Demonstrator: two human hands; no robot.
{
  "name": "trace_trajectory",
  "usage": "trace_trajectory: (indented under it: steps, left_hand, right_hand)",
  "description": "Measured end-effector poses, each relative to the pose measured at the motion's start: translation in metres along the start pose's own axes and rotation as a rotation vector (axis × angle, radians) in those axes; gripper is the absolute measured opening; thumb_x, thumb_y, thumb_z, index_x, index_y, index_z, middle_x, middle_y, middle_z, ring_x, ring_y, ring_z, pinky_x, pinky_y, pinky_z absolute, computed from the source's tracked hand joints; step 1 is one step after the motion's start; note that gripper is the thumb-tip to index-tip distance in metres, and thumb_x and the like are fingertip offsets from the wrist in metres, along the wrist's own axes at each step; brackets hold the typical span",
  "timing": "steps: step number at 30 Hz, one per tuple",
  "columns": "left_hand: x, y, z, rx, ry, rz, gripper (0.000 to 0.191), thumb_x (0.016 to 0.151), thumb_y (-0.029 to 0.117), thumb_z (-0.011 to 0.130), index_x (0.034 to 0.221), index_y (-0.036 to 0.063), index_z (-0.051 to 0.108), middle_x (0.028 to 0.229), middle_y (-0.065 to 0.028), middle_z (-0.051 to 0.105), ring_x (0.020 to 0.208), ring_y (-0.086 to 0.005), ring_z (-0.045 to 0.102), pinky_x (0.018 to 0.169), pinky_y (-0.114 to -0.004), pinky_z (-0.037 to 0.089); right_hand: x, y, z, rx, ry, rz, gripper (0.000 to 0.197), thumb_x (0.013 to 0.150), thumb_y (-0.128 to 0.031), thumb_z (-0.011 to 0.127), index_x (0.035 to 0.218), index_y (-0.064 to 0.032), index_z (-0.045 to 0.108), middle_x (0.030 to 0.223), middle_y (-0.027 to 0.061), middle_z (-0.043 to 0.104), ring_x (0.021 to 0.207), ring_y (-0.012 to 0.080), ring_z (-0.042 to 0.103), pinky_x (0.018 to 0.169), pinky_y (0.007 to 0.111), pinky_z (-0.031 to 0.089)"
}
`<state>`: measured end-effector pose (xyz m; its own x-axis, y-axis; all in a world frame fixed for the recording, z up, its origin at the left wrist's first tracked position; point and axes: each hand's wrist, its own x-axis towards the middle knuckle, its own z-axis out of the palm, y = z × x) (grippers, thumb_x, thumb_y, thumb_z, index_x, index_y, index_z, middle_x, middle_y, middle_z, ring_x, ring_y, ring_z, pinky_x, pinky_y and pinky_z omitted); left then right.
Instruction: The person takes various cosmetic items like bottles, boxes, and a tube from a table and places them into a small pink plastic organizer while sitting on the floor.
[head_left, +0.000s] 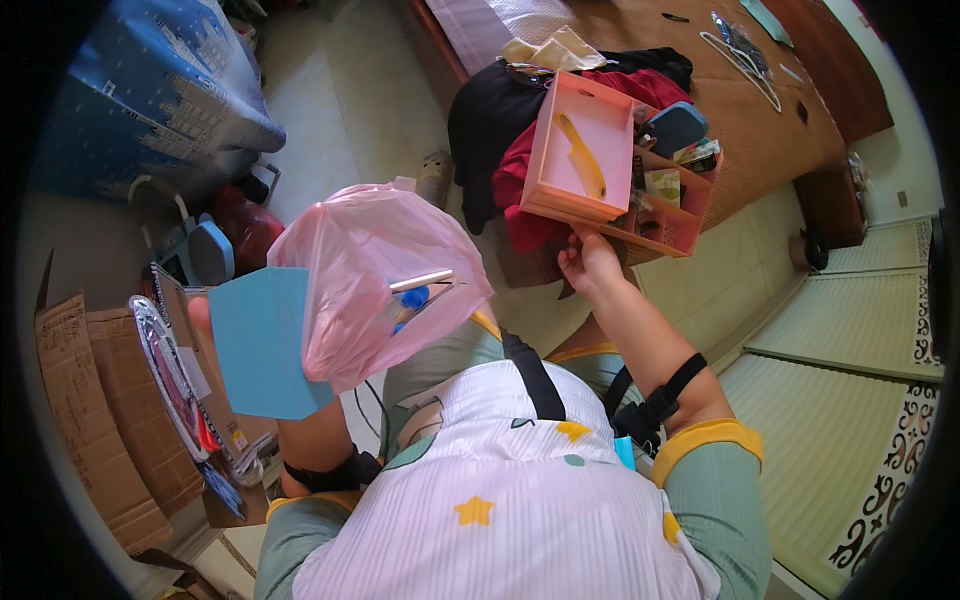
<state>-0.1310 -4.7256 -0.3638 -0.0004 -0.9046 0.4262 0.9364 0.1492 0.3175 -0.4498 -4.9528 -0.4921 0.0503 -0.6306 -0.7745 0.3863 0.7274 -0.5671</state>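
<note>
My left hand (200, 313) is mostly hidden behind a light-blue container (259, 345); only a fingertip shows past its far side, and the forearm rises beneath it. A pink plastic bag (360, 247) lines the container and spreads wide at its mouth. Inside the bag lie a blue plastic piece (415, 297) and a silvery stick (421, 280). My right hand (592, 266) grips the near lower edge of a pink organizer box (686, 232), fingers curled and tips partly hidden. Across the organizer's left side sits a shallow pink tray (551, 169) with a yellow comb (581, 156) in it.
Red cloth (517, 180) and black cloth (487, 120) lie under and beside the organizer, by a bed (750, 142) with a white hanger (739, 71). Cardboard (112, 420) stands at left, near a blue curtain or cover (172, 90). Pale-green panels (825, 397) line the right.
</note>
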Motion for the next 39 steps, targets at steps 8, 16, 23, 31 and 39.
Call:
trace_trajectory:
  steps: [8, 16, 23, 31, 39]
  left_hand:
    - [0.009, -0.005, 0.002, -0.024, -0.026, -0.076, 0.066, 0.091, 0.056, 0.039, 0.121, -0.0010, 0.054, 0.121, -0.0200, 0.055, 0.108, -0.0318, 0.058, 0.091, -0.047, 0.047]
    - [0.030, -0.021, 0.008, 0.053, -0.073, -0.013, 0.066, 0.091, 0.058, 0.035, 0.122, 0.0020, 0.053, 0.119, -0.0178, 0.057, 0.108, -0.0311, 0.058, 0.089, -0.047, 0.049]
    - [0.082, -0.068, -0.003, -0.112, 0.136, -0.189, 0.057, 0.090, 0.056, 0.041, 0.111, 0.0069, 0.061, 0.109, -0.0105, 0.063, 0.100, -0.0250, 0.060, 0.084, -0.040, 0.051]
    - [0.124, -0.132, -0.044, -0.331, 0.168, -0.570, 0.066, 0.082, 0.064, 0.048, 0.117, 0.0093, 0.059, 0.116, -0.0072, 0.061, 0.104, -0.0293, 0.056, 0.091, -0.039, 0.045]
    - [0.148, -0.189, -0.055, -0.223, 0.271, -0.650, 0.073, 0.083, 0.064, 0.045, 0.124, 0.0043, 0.050, 0.115, -0.0132, 0.058, 0.101, -0.0287, 0.058, 0.088, -0.039, 0.049]
  right_hand:
    - [-0.002, -0.006, -0.003, 0.019, 0.071, -0.017, 0.012, 0.085, -0.021, 0.061, 0.086, -0.0128, 0.053, 0.072, -0.0007, 0.046, 0.055, 0.0115, 0.043, 0.054, 0.027, 0.047]
    - [0.004, -0.006, -0.011, 0.047, -0.015, 0.025, 0.012, 0.087, -0.019, 0.059, 0.092, -0.0103, 0.052, 0.081, 0.0001, 0.046, 0.057, 0.0123, 0.043, 0.058, 0.029, 0.049]
    - [0.004, -0.011, 0.002, 0.370, -0.009, -0.005, 0.012, 0.086, -0.008, 0.055, 0.074, -0.0094, 0.053, 0.059, -0.0009, 0.046, 0.048, 0.0109, 0.040, 0.050, 0.025, 0.045]
    - [0.036, -0.013, -0.019, 0.429, 0.059, -0.144, 0.003, 0.088, -0.011, 0.050, 0.085, -0.0122, 0.050, 0.072, 0.0004, 0.046, 0.058, 0.0115, 0.041, 0.051, 0.025, 0.042]
    - [0.045, -0.033, -0.073, 0.329, -0.197, -0.145, 0.015, 0.087, -0.013, 0.056, 0.101, -0.0160, 0.049, 0.082, -0.0023, 0.050, 0.057, 0.0101, 0.044, 0.053, 0.027, 0.046]
